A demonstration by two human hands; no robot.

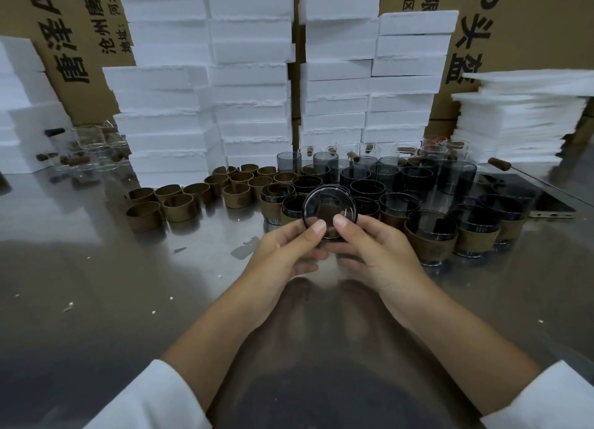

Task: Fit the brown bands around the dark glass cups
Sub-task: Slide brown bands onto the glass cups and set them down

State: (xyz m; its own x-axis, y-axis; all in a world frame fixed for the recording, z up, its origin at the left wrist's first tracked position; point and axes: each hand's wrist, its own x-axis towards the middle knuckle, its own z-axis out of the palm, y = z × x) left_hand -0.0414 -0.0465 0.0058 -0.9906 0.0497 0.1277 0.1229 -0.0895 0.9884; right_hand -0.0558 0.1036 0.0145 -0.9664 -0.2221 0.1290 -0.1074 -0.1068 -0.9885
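Note:
Both my hands hold one dark glass cup [328, 205] above the steel table, its round end turned toward me. My left hand [286, 252] grips it from the left and my right hand [373, 252] from the right, thumbs pressed on its near edge. Whether a band sits on this cup is hidden by my fingers. Several loose brown bands [180, 203] lie in a cluster to the left. Bare dark cups [414, 178] stand behind, and cups wearing bands [430, 235] stand to the right.
Tall stacks of white foam boxes [250, 75] and cardboard cartons [74, 43] wall off the back. Clear glass cups [90, 152] lie at far left. Flat foam sheets [520, 113] pile up at right. The steel table [128, 284] carries small white crumbs.

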